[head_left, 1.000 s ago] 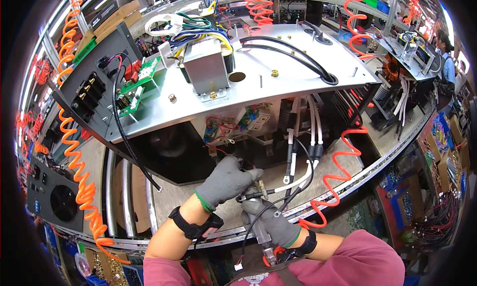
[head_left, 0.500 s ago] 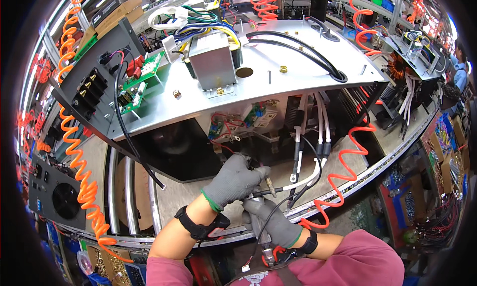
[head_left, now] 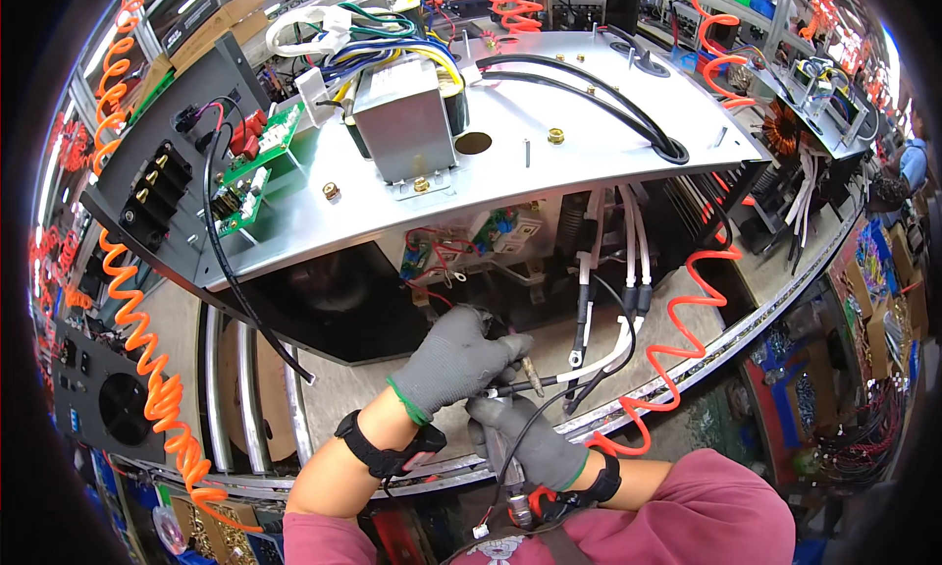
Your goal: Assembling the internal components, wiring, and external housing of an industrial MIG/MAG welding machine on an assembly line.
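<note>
My left hand [head_left: 453, 361], in a grey glove, is closed in front of the chassis's lower opening. A thin brownish rod [head_left: 531, 374] sticks out below its fingertips; what the fingers grip is hidden. Just below, my right hand [head_left: 538, 441], also gloved, is wrapped round a silver air tool [head_left: 519, 509] with an orange-red fitting. A white-sleeved cable [head_left: 594, 366] reaches to the gap between the hands. Above them stands the metal chassis [head_left: 510, 187], carrying a transformer [head_left: 404, 123] and green circuit boards [head_left: 257, 177]. Inside its opening, a thin red wire ends in a ring terminal [head_left: 459, 277].
Coiled orange air hoses hang at the left [head_left: 157, 369] and right [head_left: 677, 354]. A black cable [head_left: 235, 285] dangles off the chassis's left side. Metal rollers [head_left: 253, 388] lie at the left, beside a grey panel with a fan [head_left: 123, 408]. Parts bins [head_left: 805, 398] stand at the right.
The chassis has shifted slightly left in view. My right hand and the air tool have moved a little left and down, and the tool's fitting shows more. My left hand stays closed in nearly the same place.
</note>
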`<action>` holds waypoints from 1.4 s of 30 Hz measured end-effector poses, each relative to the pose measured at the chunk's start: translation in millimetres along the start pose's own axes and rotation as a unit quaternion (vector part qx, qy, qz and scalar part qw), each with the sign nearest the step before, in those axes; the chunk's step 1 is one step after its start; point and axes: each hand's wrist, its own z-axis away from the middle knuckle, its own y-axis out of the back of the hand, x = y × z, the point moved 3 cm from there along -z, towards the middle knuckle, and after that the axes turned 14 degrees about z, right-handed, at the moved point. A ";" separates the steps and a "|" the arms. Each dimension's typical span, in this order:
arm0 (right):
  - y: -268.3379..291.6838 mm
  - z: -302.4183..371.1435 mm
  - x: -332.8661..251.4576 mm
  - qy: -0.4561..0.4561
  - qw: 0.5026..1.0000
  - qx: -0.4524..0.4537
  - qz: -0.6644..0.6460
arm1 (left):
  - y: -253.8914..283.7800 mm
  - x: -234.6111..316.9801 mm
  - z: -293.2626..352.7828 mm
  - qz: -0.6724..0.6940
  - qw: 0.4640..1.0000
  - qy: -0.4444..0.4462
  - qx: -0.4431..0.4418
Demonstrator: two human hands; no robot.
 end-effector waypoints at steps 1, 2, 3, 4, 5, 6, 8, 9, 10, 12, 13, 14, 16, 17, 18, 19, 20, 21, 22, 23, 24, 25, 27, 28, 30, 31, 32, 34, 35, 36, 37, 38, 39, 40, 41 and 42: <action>1.2 0.4 -0.2 0.006 1.000 0.006 0.014 | 0.1 1.0 0.7 -0.019 1.000 -0.003 0.003; 2.2 1.0 -0.3 0.008 0.999 0.011 0.036 | -0.1 1.8 1.3 -0.019 1.000 -0.004 0.003; 2.7 1.1 -0.6 0.013 0.999 0.012 0.029 | 0.2 2.4 2.0 -0.024 1.000 -0.004 0.009; 2.2 1.1 -1.6 0.030 0.999 0.004 0.027 | -0.2 3.0 2.7 -0.026 1.000 -0.009 0.012; 1.9 0.9 -2.4 0.040 0.999 0.006 0.031 | -0.3 3.3 2.9 -0.030 0.999 -0.009 0.016; 0.5 0.4 -3.3 0.050 0.998 -0.005 0.026 | -0.9 3.6 3.2 -0.010 1.000 -0.012 0.013; -0.7 -0.6 -3.1 0.035 0.999 0.028 0.009 | -2.4 3.9 3.4 0.009 1.000 -0.020 0.011; -2.5 -0.3 -4.8 0.055 0.998 0.017 0.000 | -2.6 2.7 3.3 0.022 1.000 -0.002 0.018; -3.2 -0.3 -5.6 0.056 0.998 0.023 0.011 | -2.7 1.3 3.3 0.035 0.999 0.015 0.025; -4.5 0.9 -5.5 0.057 0.998 0.028 0.026 | -2.7 0.6 2.4 0.037 0.999 0.006 0.033; -4.6 1.3 -5.4 0.069 0.997 0.025 0.031 | -2.9 -0.6 1.9 0.040 0.999 0.004 0.032; -3.4 2.4 -2.4 0.054 0.997 0.038 0.043 | -2.6 -2.4 1.6 0.041 0.998 0.002 0.042; 0.8 6.1 2.2 0.077 0.994 0.040 0.070 | -2.9 -7.9 0.6 0.056 0.998 0.008 0.042; 5.5 9.2 6.8 0.066 0.993 0.044 0.085 | -2.9 -10.7 1.0 0.037 0.997 -0.015 0.062; 10.4 12.9 11.3 0.065 0.993 0.035 0.093 | -3.7 -14.9 2.4 0.041 0.996 -0.026 0.069; 16.4 17.3 16.0 0.057 0.985 0.024 0.164 | -5.0 -18.0 5.1 0.057 0.993 -0.072 0.076; 23.3 19.6 15.2 0.111 0.941 0.045 0.317 | -6.8 -23.5 9.0 0.071 0.989 -0.097 0.086; 31.9 29.3 20.8 0.104 0.933 0.002 0.344 | -10.4 -29.5 14.8 0.092 0.985 -0.126 0.071; 44.1 38.6 26.4 0.054 0.912 -0.018 0.406 | -11.8 -36.6 22.5 0.101 0.981 -0.142 0.079; 55.0 49.7 29.1 0.056 0.860 -0.002 0.507 | -11.4 -41.5 33.0 0.057 0.976 -0.191 0.090; 64.0 59.8 28.3 0.091 0.865 -0.014 0.493 | -9.7 -45.0 42.2 0.012 0.966 -0.239 0.101; 72.2 71.4 29.4 0.104 0.847 -0.032 0.521 | -6.3 -54.2 51.5 0.012 0.978 -0.194 0.076; 85.9 92.8 32.4 0.092 0.841 -0.031 0.532 | 2.6 -67.5 60.7 -0.041 0.986 -0.131 0.095; 90.2 101.3 33.9 0.090 0.839 -0.036 0.535 | 5.7 -76.8 63.1 -0.088 0.989 -0.057 0.101; 101.0 113.3 37.4 0.012 0.842 -0.005 0.539 | 13.7 -84.3 60.2 -0.118 0.986 -0.048 0.108; 105.0 118.5 37.9 -0.007 0.832 0.010 0.555 | 13.9 -87.5 55.7 -0.118 0.989 -0.053 0.065; 106.6 121.1 37.7 -0.005 0.831 0.007 0.556 | 14.0 -90.6 52.6 -0.102 0.993 -0.062 0.016; 108.6 125.5 39.4 -0.020 0.834 0.007 0.551 | 12.7 -90.6 47.8 -0.174 0.967 -0.182 0.021; 108.0 126.1 37.5 0.014 0.839 0.001 0.544 | 12.2 -93.6 44.3 -0.243 0.954 -0.173 0.015; 107.7 125.7 37.6 0.017 0.831 0.003 0.555 | 11.9 -96.7 42.0 -0.311 0.937 -0.156 0.006; 107.5 124.0 38.3 0.000 0.821 0.008 0.570 | 12.4 -97.6 40.4 -0.312 0.936 -0.161 0.010; 104.9 120.6 37.3 0.023 0.825 0.004 0.565 | 14.3 -97.3 39.8 -0.349 0.921 -0.167 0.044; 101.7 116.4 36.2 0.047 0.840 0.009 0.540 | 16.2 -95.8 39.0 -0.386 0.902 -0.180 0.069; 97.7 113.3 35.9 0.072 0.853 0.010 0.517 | 18.6 -95.4 38.1 -0.385 0.904 -0.168 0.078; 93.0 105.1 36.4 0.080 0.863 0.017 0.498 | 25.3 -98.7 36.5 -0.168 0.976 -0.088 0.109; 88.4 99.3 36.3 0.103 0.868 0.011 0.485 | 29.4 -104.0 36.3 0.069 0.989 -0.003 0.131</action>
